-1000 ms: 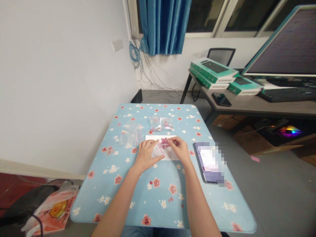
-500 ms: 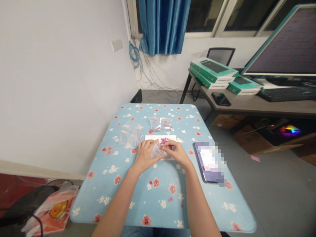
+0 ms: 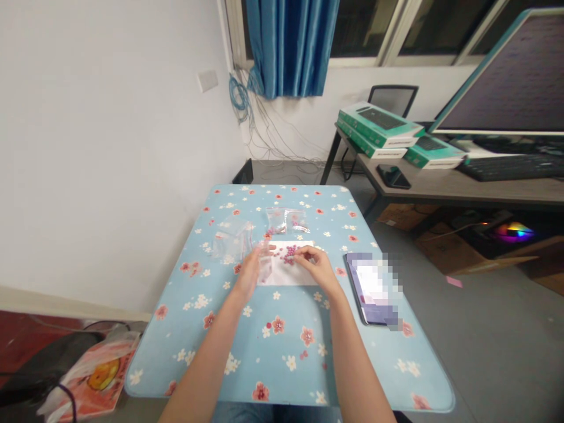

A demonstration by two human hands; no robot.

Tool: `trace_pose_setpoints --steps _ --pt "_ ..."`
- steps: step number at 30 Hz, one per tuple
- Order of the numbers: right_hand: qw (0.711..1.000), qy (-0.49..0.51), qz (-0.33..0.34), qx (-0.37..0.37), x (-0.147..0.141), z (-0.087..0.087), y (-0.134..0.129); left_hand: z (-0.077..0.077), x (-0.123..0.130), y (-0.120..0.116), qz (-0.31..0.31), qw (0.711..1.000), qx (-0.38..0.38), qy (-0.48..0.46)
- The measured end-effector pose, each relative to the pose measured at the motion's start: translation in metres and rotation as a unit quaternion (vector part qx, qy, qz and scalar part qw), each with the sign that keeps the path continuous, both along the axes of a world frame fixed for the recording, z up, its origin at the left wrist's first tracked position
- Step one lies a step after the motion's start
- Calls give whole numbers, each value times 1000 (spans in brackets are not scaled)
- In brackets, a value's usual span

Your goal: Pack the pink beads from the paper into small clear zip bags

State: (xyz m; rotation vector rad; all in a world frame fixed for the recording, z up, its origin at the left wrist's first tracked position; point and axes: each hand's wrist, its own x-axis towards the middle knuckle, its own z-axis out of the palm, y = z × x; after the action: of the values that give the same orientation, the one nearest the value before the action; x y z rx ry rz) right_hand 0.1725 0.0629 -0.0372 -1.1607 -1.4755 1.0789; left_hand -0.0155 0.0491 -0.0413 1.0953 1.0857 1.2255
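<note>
A sheet of white paper (image 3: 293,279) lies on the flowered tablecloth, with a heap of small pink-purple beads (image 3: 289,254) on it. My left hand (image 3: 251,271) is at the paper's left edge, holding a small clear plastic bag (image 3: 265,269) upright; a few pink specks show in it. From the right, my right hand (image 3: 318,265) reaches over the paper. Its thumb and forefinger are pinched together at the beads' right side, and whatever is between the fingertips is too small to make out.
Two clear bags with pink bits (image 3: 286,222) lie behind the paper. More clear bags (image 3: 231,239) lie to the left. A phone (image 3: 374,288) rests at the right. Beyond stands a desk (image 3: 440,191) with green boxes (image 3: 381,126).
My left hand has moved left off the middle of the paper and raised the clear bag. More beads show now. My right hand has shifted slightly up and right.
</note>
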Motion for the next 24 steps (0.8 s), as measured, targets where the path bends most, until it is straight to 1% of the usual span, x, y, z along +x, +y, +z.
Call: trace_pose_setpoints --steps 1,3,5,7,10,14,18,24 --pt "1000 1 -2 0 -2 0 0 2 0 0 -17 997 -40 -61" --pt "1000 3 -3 1 -7 0 0 6 2 0 -50 983 -96 -147" --pt "1000 9 1 3 -11 -1 0 7 7 -1 -69 972 -124 -189" --pt "1000 13 8 6 -14 -3 0 4 12 -2 -66 967 -143 -199" --pt "1000 1 17 10 -14 -5 0 -1 20 -4 -23 971 -148 -188" --pt "1000 1 22 16 -12 -6 0 -5 23 -5 40 989 -88 -115" --pt "999 3 31 15 -11 -5 1 -6 21 -5 51 996 -51 -48" --pt "999 16 31 24 -13 -2 1 -10 19 -5 54 998 -17 -17"
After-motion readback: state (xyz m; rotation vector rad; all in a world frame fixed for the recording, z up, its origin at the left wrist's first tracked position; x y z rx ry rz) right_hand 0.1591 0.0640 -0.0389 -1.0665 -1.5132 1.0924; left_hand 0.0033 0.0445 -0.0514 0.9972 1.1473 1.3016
